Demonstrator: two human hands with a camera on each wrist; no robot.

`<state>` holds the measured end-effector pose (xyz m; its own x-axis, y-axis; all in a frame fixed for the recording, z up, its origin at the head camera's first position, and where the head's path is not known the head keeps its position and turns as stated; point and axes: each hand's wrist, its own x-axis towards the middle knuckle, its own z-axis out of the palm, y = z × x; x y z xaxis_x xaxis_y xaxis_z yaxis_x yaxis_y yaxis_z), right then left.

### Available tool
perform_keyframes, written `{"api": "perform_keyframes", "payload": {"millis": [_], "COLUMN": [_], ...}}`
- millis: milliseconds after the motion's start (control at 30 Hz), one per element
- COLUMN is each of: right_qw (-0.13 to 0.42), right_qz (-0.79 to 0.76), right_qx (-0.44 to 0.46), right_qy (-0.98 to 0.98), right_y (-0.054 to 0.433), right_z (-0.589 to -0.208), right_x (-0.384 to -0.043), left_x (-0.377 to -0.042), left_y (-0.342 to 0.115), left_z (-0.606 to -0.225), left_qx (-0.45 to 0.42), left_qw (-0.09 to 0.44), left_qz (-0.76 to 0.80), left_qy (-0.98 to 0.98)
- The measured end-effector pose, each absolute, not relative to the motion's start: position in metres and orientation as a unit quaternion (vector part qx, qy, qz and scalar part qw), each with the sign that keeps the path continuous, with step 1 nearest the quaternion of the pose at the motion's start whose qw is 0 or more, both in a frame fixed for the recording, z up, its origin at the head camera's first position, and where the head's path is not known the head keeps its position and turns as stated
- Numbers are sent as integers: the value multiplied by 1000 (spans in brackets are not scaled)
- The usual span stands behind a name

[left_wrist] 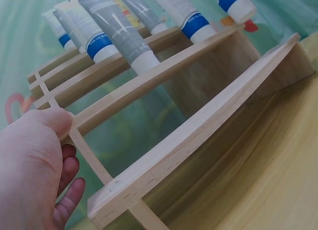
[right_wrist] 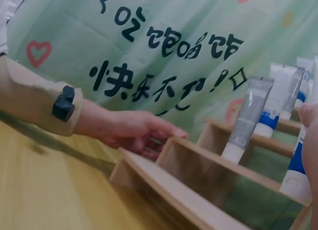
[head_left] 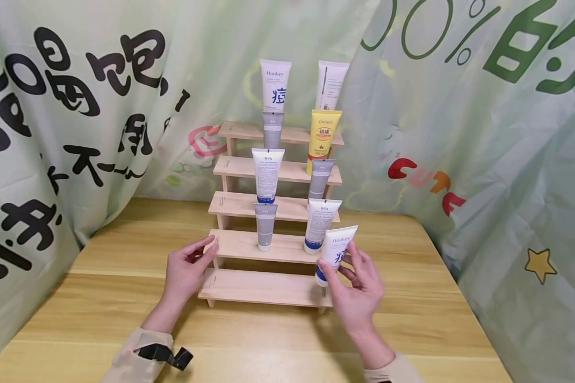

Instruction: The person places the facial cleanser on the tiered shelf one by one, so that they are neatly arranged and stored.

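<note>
My right hand (head_left: 359, 290) holds a white squeeze tube with a blue band (head_left: 338, 236) between thumb and fingers, its cap down over the right end of the lowest step. My left hand (head_left: 184, 271) pinches the left end of the second step of a stepped wooden display rack (head_left: 263, 287); in the left wrist view its thumb lies at the board's corner, the other fingers curled below. On that second step stand a small grey tube (head_left: 265, 223) at left and a white tube with a blue band (head_left: 322, 223) at right, beside the held one.
Higher steps carry a white-and-blue tube (head_left: 267, 173), grey tubes (head_left: 321, 178), a yellow tube (head_left: 324, 130) and two white tubes (head_left: 275, 80) at the top. The rack stands on a wooden table (head_left: 402, 319). A printed green curtain (head_left: 412, 106) hangs behind and at both sides.
</note>
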<state>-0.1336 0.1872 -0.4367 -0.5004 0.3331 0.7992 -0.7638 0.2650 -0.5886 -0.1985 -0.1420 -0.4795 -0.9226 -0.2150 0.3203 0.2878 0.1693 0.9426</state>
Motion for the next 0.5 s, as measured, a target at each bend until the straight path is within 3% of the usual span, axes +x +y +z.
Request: {"api": "perform_keyframes", "payload": {"millis": [500], "right_qw": [485], "right_qz": [565], "right_qx": [183], "right_qy": [-642], "right_y": [176], "right_z": [-474], "right_x": [-137], "left_x": [-199], "left_y": [-143], "left_z": [-481], "left_qx": [-37], "left_qw": [202], "left_qz": [-634], "left_qy": [-746]}}
